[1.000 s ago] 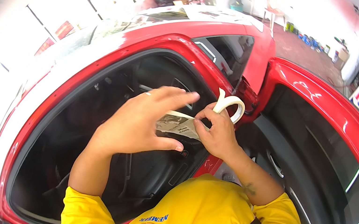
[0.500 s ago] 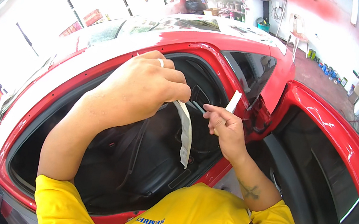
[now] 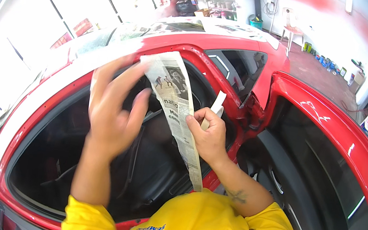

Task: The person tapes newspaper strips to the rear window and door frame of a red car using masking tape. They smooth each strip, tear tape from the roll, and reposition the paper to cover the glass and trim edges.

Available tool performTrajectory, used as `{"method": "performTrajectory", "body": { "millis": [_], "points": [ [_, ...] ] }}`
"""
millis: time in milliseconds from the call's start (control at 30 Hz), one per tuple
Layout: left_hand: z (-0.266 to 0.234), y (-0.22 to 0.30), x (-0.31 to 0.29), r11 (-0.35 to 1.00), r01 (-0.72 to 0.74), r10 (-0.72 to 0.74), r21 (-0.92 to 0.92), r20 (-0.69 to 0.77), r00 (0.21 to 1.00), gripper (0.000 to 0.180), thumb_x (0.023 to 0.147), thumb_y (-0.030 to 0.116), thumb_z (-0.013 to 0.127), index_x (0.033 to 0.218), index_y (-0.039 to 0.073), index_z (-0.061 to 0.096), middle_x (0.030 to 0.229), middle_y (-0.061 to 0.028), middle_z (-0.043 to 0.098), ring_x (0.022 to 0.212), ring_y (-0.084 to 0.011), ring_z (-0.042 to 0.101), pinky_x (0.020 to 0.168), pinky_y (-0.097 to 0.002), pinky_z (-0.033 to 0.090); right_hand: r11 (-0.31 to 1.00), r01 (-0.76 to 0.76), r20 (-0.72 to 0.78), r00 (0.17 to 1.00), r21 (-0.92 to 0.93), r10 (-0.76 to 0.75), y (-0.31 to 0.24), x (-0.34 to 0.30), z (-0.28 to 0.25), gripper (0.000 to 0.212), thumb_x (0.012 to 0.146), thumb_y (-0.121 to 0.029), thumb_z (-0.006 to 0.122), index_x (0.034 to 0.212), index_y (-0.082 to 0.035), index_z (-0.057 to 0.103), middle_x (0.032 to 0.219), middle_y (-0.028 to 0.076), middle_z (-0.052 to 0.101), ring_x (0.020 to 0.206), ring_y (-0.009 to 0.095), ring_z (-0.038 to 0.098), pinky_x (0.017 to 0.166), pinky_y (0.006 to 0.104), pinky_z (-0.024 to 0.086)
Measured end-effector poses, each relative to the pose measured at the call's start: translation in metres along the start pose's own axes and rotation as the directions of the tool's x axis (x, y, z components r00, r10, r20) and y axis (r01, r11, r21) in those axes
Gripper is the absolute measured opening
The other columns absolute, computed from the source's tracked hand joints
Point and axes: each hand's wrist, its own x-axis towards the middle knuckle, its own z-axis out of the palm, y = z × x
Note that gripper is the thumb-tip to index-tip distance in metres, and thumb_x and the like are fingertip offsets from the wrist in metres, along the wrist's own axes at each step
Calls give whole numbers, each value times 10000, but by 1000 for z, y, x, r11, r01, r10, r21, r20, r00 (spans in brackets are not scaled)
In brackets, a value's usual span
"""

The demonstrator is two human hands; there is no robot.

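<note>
A long strip of newspaper [image 3: 179, 114] hangs in front of a red car's open door frame [image 3: 228, 81], from the roof edge down to my chest. My left hand [image 3: 114, 108] is raised with fingers spread, its fingertips at the strip's top end near the roof. My right hand [image 3: 209, 136] pinches the strip's middle and also holds a piece of pale masking tape [image 3: 216, 108] that sticks up from the fingers. The dark car interior [image 3: 145, 172] lies behind both hands.
The open red door [image 3: 336, 135] stands at the right, its inner panel dark. Newspaper covers the car roof [image 3: 184, 27]. A workshop floor with a chair [image 3: 293, 28], containers and shelves lies beyond. My yellow shirt fills the lower edge.
The newspaper strip is unfolded and lifted up to the roof edge. My left hand opened from a closed grip and rose. My right hand moved onto the strip's middle, tape still in it.
</note>
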Motion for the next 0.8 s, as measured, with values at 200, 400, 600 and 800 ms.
{"method": "performTrajectory", "body": {
  "millis": [200, 400, 600, 800],
  "points": [
    [82, 84, -189, 742, 644, -566, -187, 340, 751, 672, 766, 113, 937, 1280, 6, 517, 1180, -165, 567, 1070, -290, 628, 917, -401, 538, 991, 62, -308, 951, 121, -22, 29, 9, 47, 203, 1037, -153, 744, 943, -75, 581, 793, -37, 570, 722, 28, 512, 611, 249, 414],
    [131, 71, -227, 719, 695, -677, -30, 198, 709, 645, 878, 99, 866, 1362, -6, 454, 1184, -205, 586, 1055, -344, 656, 924, -448, 552, 786, 9, -276, 939, 618, 206, 9, 17, 76, 121, 1113, -143, 629, 1120, -91, 520, 954, 31, 605, 790, 75, 580, 672, 262, 484],
    [65, 0, -182, 880, 447, -460, 161, 53, 886, 239, 896, -45, 726, 1113, 48, 682, 965, -136, 695, 884, -379, 699, 794, -470, 565, 833, 123, -466, 868, 539, 174, 7, 45, 37, 447, 938, 88, 655, 1288, -84, 438, 1172, 109, 564, 973, 153, 600, 816, 311, 530],
    [9, -28, -54, 936, 64, -165, 346, 270, 949, 229, 894, -66, 704, 1068, 78, 740, 978, -94, 702, 853, -346, 718, 734, -454, 562, 870, 81, -510, 834, 487, 209, 25, 80, -3, 606, 903, 87, 666, 1436, -55, 413, 1211, 133, 551, 1085, 187, 592, 942, 343, 511]
  ]
}}
